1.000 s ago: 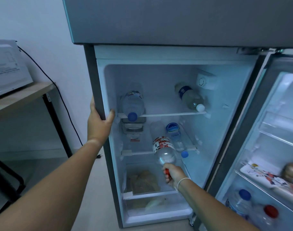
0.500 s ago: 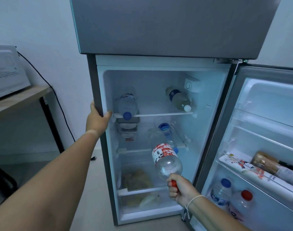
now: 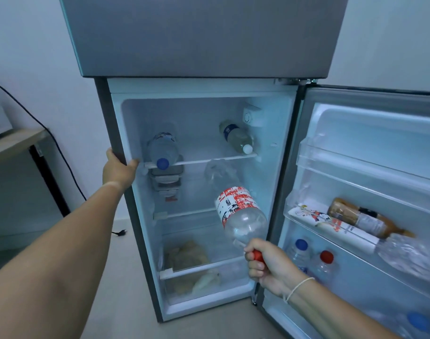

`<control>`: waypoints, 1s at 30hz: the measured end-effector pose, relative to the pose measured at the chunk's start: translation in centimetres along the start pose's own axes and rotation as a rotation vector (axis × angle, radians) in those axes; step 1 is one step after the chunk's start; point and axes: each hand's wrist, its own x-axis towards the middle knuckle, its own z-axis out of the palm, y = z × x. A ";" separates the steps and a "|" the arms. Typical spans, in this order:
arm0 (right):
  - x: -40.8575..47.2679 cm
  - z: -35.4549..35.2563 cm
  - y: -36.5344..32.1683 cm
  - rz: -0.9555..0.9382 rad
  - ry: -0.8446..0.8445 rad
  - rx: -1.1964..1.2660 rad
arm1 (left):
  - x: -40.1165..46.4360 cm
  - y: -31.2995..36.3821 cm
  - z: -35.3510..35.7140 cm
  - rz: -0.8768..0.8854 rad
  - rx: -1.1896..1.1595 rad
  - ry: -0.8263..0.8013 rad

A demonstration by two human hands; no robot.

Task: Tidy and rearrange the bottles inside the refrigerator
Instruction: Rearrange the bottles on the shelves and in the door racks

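Note:
My right hand (image 3: 267, 263) grips the red cap end of a clear bottle with a red-and-white label (image 3: 236, 211), held tilted in front of the open refrigerator (image 3: 116, 123), clear of the middle shelf. My left hand (image 3: 118, 167) clasps the refrigerator's left edge at top-shelf height. On the top shelf lie a blue-capped bottle (image 3: 162, 150) at left and a white-capped bottle (image 3: 237, 139) at right. Another clear bottle (image 3: 216, 172) lies on the middle shelf behind the held one.
Stacked containers (image 3: 167, 182) sit on the middle shelf at left; bagged food (image 3: 187, 255) fills the bottom drawer. The open door (image 3: 370, 182) at right holds a brown bottle (image 3: 360, 218), a carton (image 3: 331, 226) and blue- and red-capped bottles (image 3: 312, 255). A table (image 3: 13, 140) stands at left.
My right hand has drawn the red-labelled bottle out of the middle shelf, down and to the right toward the door. The view has shifted right, showing more of the door. My left hand stays put.

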 end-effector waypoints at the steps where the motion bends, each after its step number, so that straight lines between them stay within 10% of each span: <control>1: -0.4 0.1 -0.4 -0.010 0.000 0.003 | -0.1 0.1 0.1 0.001 0.009 -0.001; 30: 5.2 6.7 -7.2 -0.122 -0.040 -0.041 | -0.1 -0.4 -0.1 0.031 0.061 -0.002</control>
